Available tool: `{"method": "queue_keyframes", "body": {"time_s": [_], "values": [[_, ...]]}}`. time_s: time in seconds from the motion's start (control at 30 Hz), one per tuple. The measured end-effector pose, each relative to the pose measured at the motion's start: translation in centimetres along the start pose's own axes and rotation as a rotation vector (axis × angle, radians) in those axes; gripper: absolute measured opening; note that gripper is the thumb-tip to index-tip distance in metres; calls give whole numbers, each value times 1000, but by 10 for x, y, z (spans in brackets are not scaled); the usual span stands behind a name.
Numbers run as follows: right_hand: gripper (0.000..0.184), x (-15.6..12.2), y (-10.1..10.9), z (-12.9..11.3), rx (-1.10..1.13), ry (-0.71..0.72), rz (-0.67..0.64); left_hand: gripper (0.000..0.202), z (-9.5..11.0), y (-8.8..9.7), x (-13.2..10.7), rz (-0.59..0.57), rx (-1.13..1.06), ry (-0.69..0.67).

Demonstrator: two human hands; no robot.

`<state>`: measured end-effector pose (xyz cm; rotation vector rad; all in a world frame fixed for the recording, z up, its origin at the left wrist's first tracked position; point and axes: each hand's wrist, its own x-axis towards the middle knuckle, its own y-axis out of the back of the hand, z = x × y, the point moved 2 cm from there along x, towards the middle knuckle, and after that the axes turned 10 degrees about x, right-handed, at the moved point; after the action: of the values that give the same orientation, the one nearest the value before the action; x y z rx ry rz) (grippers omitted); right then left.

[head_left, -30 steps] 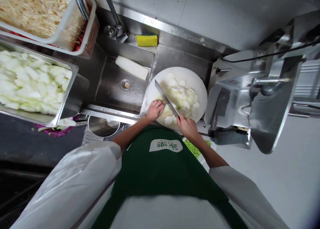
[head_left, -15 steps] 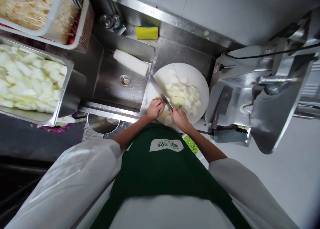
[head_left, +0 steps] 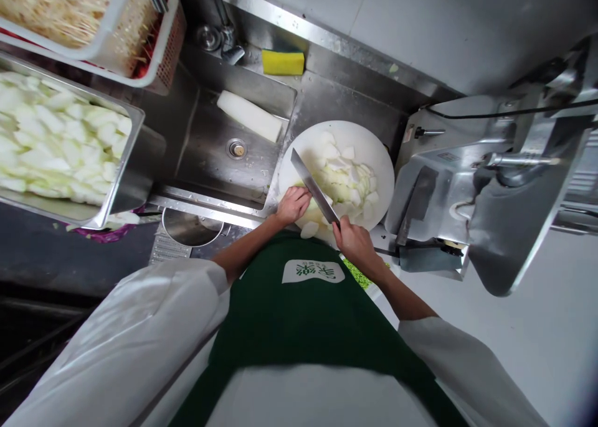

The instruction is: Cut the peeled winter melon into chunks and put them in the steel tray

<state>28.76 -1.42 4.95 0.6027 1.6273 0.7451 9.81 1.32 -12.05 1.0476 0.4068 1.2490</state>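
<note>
On a round white cutting board point(head_left: 292, 159), my right hand point(head_left: 354, 243) is wrapped round the handle of a kitchen knife point(head_left: 314, 185). Its long blade slants up and left, close beside my left hand point(head_left: 294, 205). The fingers of that hand are bent and press on a pale green-white vegetable, possibly winter melon, mostly hidden beneath them. Right of the blade lies a heap of cut pale vegetable pieces point(head_left: 348, 175). One loose slice point(head_left: 309, 229) rests at the board's near edge, between my hands.
A peeled white vegetable length point(head_left: 250, 116) lies in the steel sink point(head_left: 210, 159), with a yellow sponge point(head_left: 283, 63) behind. Left stand a steel pan point(head_left: 135, 134) of cut pieces and a basket point(head_left: 166, 60) under a tub of sprouts. A metal slicing machine point(head_left: 448, 184) stands right.
My right hand has moved right and slightly down with the knife, whose blade now lies farther from my left fingers. A slice near the board's front edge has shifted. The whole view has shifted slightly.
</note>
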Motion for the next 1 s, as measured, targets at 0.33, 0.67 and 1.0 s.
{"method": "queue_keyframes", "body": {"time_s": [0.33,0.67,1.0], "values": [[34,60,-23,-24,86,18,25,34,-1,4,1,-18,-38,10],[32,19,-2,-13,8,33,41,31,-1,12,-6,-47,40,-71],[32,32,-26,-25,40,-17,-5,31,-4,9,-7,-30,-45,-37]]}}
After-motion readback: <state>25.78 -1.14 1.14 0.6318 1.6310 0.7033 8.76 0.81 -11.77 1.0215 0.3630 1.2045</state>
